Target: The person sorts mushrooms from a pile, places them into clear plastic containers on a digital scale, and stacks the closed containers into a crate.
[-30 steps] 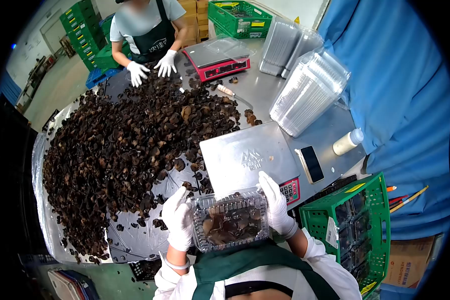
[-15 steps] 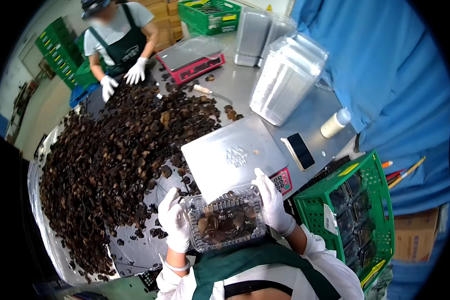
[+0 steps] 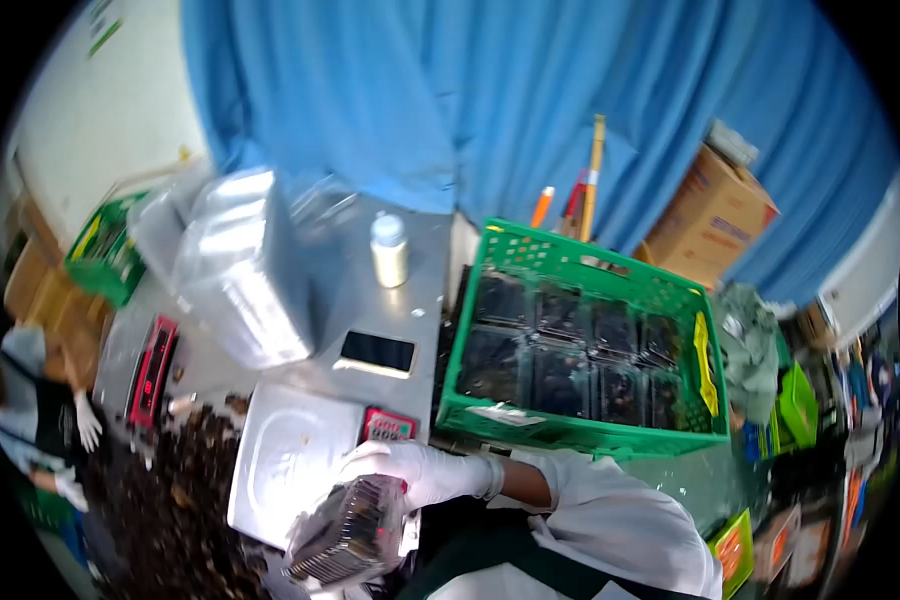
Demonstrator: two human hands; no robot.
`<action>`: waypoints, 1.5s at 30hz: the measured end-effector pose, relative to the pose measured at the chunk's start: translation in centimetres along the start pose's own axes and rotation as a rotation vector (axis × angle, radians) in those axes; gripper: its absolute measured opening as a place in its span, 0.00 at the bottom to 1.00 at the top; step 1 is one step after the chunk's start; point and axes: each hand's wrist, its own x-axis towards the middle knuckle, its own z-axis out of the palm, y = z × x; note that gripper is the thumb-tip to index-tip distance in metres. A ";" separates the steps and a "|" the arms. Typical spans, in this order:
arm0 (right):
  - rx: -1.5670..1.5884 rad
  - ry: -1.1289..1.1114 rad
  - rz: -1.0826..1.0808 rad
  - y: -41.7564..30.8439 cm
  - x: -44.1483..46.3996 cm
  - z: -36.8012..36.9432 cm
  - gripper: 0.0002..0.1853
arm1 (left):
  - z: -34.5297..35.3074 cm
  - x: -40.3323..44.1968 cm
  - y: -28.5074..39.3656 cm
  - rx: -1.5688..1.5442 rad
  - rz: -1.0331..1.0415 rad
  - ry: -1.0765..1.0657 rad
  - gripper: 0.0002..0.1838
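My right hand (image 3: 410, 470), in a white glove, is closed on the upper edge of a clear plastic box (image 3: 355, 535) holding dark brown pieces that look like wood ear mushrooms. The box is tilted, just in front of the steel plate of a scale (image 3: 270, 450). A small patch of white under the box may be my left hand; its fingers do not show. Right of my right hand stands a green crate (image 3: 590, 437) with several filled clear boxes (image 3: 560, 380) in rows. Loose mushroom pieces (image 3: 170, 510) lie heaped on the left.
Behind the scale are a phone (image 3: 378, 353), a capped bottle (image 3: 389, 250) and stacked clear containers (image 3: 240, 270). A second scale (image 3: 153, 370) stands left, near a co-worker's gloved hand (image 3: 87, 425). A blue curtain (image 3: 370, 100) hangs behind; a cardboard box (image 3: 710, 220) is beyond the crate.
My view has swung right toward the crate. The box was level between both my hands; now it is tilted, with my right hand on its upper edge and the left mostly hidden.
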 end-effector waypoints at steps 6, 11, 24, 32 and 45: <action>-0.526 0.597 0.240 -7.1 -4.5 -13.7 0.36 | 3.9 2.2 7.6 0.412 -0.401 -0.025 0.19; -0.360 0.969 0.524 -2.3 -11.7 -23.9 0.23 | 1.1 2.7 1.9 0.435 -0.094 -0.129 0.20; -0.734 0.274 0.082 3.5 10.9 -19.7 0.15 | 3.9 -0.1 5.6 0.459 0.016 0.181 0.14; -1.035 0.110 -0.167 13.5 27.0 -12.4 0.17 | 2.1 -10.5 3.3 0.592 -0.139 0.592 0.12; -0.921 0.068 0.007 14.4 29.1 -12.1 0.16 | 1.4 -24.5 1.2 0.638 -0.391 1.072 0.11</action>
